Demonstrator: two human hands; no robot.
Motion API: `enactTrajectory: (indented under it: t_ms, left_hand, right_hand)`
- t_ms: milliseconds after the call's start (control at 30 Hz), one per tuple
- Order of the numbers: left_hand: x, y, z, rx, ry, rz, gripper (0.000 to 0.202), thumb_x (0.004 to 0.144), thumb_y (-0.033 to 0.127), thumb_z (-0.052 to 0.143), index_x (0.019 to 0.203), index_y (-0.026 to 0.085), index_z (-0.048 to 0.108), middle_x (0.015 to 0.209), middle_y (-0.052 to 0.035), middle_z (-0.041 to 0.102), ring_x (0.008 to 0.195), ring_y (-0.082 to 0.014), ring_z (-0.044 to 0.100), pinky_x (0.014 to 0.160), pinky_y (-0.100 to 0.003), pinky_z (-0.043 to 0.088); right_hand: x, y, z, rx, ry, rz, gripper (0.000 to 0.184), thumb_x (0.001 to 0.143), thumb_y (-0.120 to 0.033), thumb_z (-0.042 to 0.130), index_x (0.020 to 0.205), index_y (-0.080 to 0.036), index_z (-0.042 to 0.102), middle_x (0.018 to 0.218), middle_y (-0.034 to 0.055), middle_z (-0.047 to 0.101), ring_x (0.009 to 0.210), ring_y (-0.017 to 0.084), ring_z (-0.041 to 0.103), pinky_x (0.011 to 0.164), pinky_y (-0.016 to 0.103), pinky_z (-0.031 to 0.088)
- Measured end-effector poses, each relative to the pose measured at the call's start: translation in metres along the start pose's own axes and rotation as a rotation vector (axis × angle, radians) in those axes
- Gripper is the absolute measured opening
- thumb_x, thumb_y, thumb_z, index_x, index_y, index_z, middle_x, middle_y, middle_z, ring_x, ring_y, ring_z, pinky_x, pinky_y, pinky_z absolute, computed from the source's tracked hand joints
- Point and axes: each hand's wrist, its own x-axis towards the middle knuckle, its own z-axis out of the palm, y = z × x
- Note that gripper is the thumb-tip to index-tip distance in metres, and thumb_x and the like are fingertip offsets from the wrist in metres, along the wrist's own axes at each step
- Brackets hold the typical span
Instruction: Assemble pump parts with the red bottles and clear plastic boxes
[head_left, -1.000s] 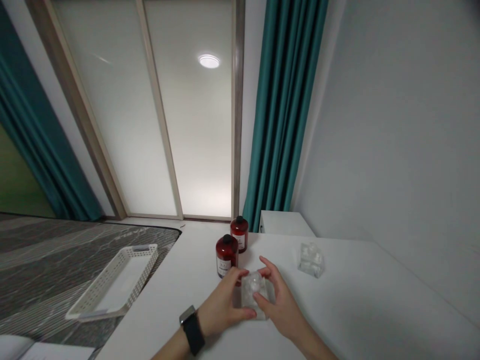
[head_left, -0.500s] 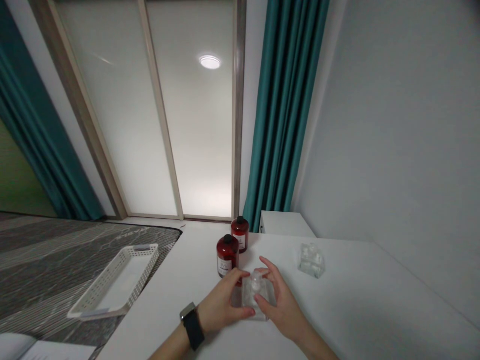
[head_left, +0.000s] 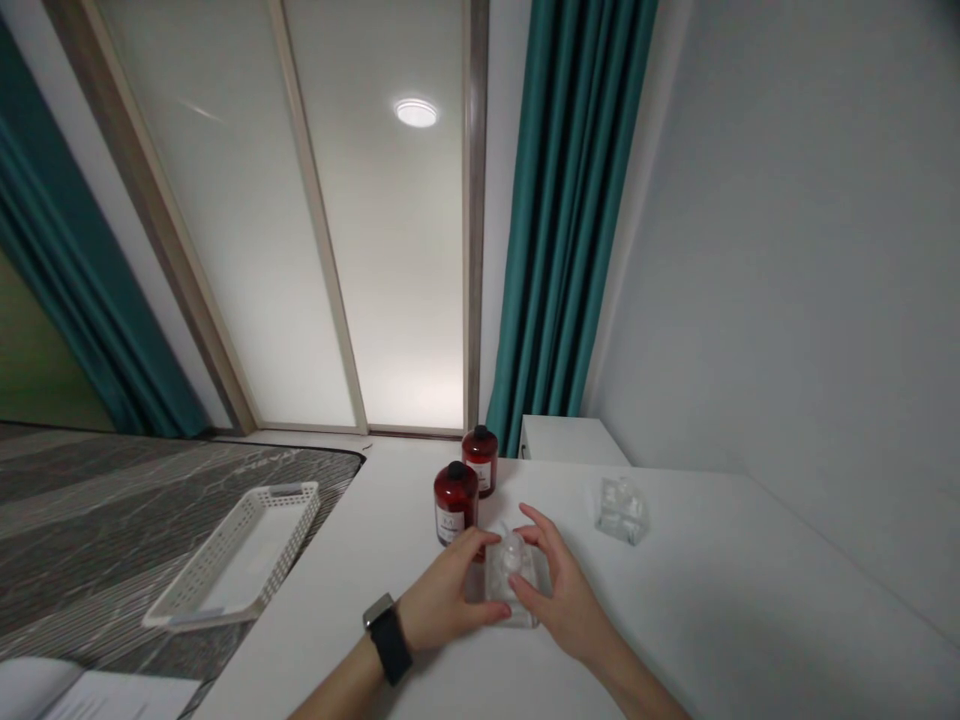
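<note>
A clear, square bottle stands on the white table in front of me, with a rounded see-through top. My left hand is wrapped around the bottle's left side, thumb low at the front and fingers behind. My right hand pinches at the top from the right, with its thumb in front and its index finger raised. Just beyond my left hand are two dark red bottles with black caps, the nearer red bottle and the farther red bottle. Whatever lies behind my fingers is hidden.
Another clear square container stands to the right on the white table. A white perforated basket lies left on a grey striped surface, with open paper pages nearer. A white cabinet is behind the table.
The view has tilted slightly, so the scene sits a little higher. Both hands stay on the clear bottle, with only slight finger movement around its top.
</note>
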Motion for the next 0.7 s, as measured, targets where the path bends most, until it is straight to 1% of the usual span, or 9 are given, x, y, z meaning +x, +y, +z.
enactTrajectory:
  t_ms: [100, 167, 267, 333, 467, 533, 600, 700]
  left_hand:
    - [0.0010, 0.0016, -0.0007, 0.008, -0.020, 0.010, 0.055, 0.070, 0.018, 0.079, 0.121, 0.018, 0.055, 0.120, -0.0098, 0.062, 0.109, -0.0283, 0.059, 0.097, -0.043, 0.047]
    - [0.0014, 0.0018, -0.0009, 0.013, -0.026, 0.005, 0.054, 0.070, 0.017, 0.079, 0.120, 0.018, 0.056, 0.118, -0.0094, 0.062, 0.108, -0.0280, 0.059, 0.096, -0.042, 0.048]
    - [0.0013, -0.0008, -0.0002, 0.022, -0.017, -0.003, 0.058, 0.070, 0.019, 0.079, 0.122, 0.019, 0.054, 0.120, -0.0097, 0.062, 0.110, -0.0290, 0.058, 0.098, -0.043, 0.047]
    - [0.0008, -0.0036, 0.0006, 0.023, -0.010, -0.002, 0.061, 0.070, 0.021, 0.079, 0.124, 0.019, 0.053, 0.122, -0.0105, 0.061, 0.112, -0.0300, 0.058, 0.099, -0.044, 0.047]
    - [-0.0001, -0.0056, 0.0012, 0.010, -0.004, -0.003, 0.062, 0.071, 0.019, 0.078, 0.126, 0.019, 0.051, 0.126, -0.0114, 0.059, 0.114, -0.0303, 0.058, 0.100, -0.045, 0.046]
    - [-0.0004, -0.0046, 0.0009, 0.007, -0.006, -0.010, 0.062, 0.070, 0.018, 0.078, 0.126, 0.018, 0.051, 0.125, -0.0116, 0.059, 0.114, -0.0303, 0.058, 0.100, -0.045, 0.046]
    - [-0.0006, -0.0039, 0.0007, 0.006, -0.008, -0.016, 0.062, 0.070, 0.017, 0.078, 0.126, 0.018, 0.051, 0.125, -0.0117, 0.060, 0.114, -0.0304, 0.058, 0.100, -0.045, 0.046]
    - [-0.0007, -0.0048, 0.0009, 0.005, -0.004, -0.020, 0.061, 0.070, 0.018, 0.078, 0.126, 0.018, 0.052, 0.127, -0.0117, 0.059, 0.115, -0.0308, 0.057, 0.102, -0.046, 0.045]
  right_hand:
    - [-0.0005, -0.0011, 0.0011, 0.003, 0.000, 0.006, 0.072, 0.078, -0.027, 0.066, 0.144, -0.025, 0.037, 0.119, 0.0070, 0.060, 0.114, 0.025, 0.058, 0.106, 0.044, 0.037]
    - [-0.0006, -0.0006, 0.0018, -0.014, 0.027, 0.006, 0.071, 0.077, -0.027, 0.067, 0.142, -0.025, 0.040, 0.117, 0.0066, 0.060, 0.113, 0.025, 0.057, 0.106, 0.045, 0.038]
    - [-0.0002, -0.0004, 0.0022, -0.005, 0.011, -0.009, 0.070, 0.078, -0.025, 0.066, 0.143, -0.025, 0.040, 0.112, 0.0057, 0.062, 0.109, 0.024, 0.060, 0.104, 0.043, 0.041]
    - [0.0003, -0.0015, 0.0023, 0.011, -0.007, -0.008, 0.071, 0.077, -0.025, 0.067, 0.143, -0.025, 0.040, 0.114, 0.0061, 0.063, 0.109, 0.024, 0.060, 0.103, 0.043, 0.041]
    - [0.0008, -0.0043, 0.0020, -0.032, 0.040, 0.005, 0.069, 0.075, -0.024, 0.067, 0.140, -0.025, 0.044, 0.113, 0.0053, 0.062, 0.111, 0.025, 0.059, 0.104, 0.042, 0.041]
    - [0.0009, -0.0049, 0.0019, -0.037, 0.026, 0.003, 0.069, 0.076, -0.025, 0.066, 0.141, -0.024, 0.043, 0.111, 0.0052, 0.063, 0.111, 0.025, 0.059, 0.104, 0.043, 0.040]
    - [0.0010, -0.0048, 0.0020, -0.020, -0.003, 0.006, 0.070, 0.077, -0.026, 0.065, 0.142, -0.024, 0.041, 0.115, 0.0062, 0.063, 0.112, 0.025, 0.059, 0.105, 0.043, 0.039]
    - [0.0008, -0.0045, 0.0025, -0.027, 0.011, 0.013, 0.070, 0.076, -0.026, 0.065, 0.142, -0.024, 0.041, 0.116, 0.0063, 0.061, 0.113, 0.025, 0.058, 0.105, 0.044, 0.039]
